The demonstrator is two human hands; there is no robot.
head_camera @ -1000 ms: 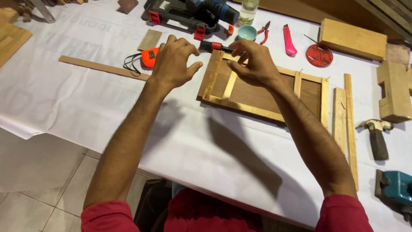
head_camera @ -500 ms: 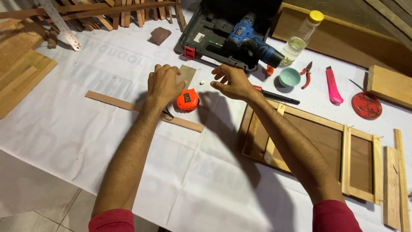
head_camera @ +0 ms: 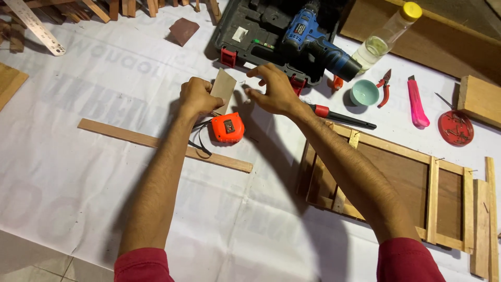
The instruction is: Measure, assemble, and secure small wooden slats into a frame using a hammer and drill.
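My left hand grips a small tan sheet of sandpaper, lifted on edge just above an orange tape measure. My right hand hovers beside the sheet with fingers spread, holding nothing that I can see. Both hands are over the white table cover, in front of an open black tool case that holds a blue cordless drill. A long thin wooden strip lies under my left forearm. A wooden frame lies under my right forearm.
A screwdriver, a teal cup, red pliers, a pink utility knife, a red lid with nails and a clear bottle lie to the right. A steel ruler and wood offcuts sit at the far left.
My view and both hands have shifted left, from the wooden frame to the tape measure. My left hand has taken up the tan sheet, and my right hand has come beside it.
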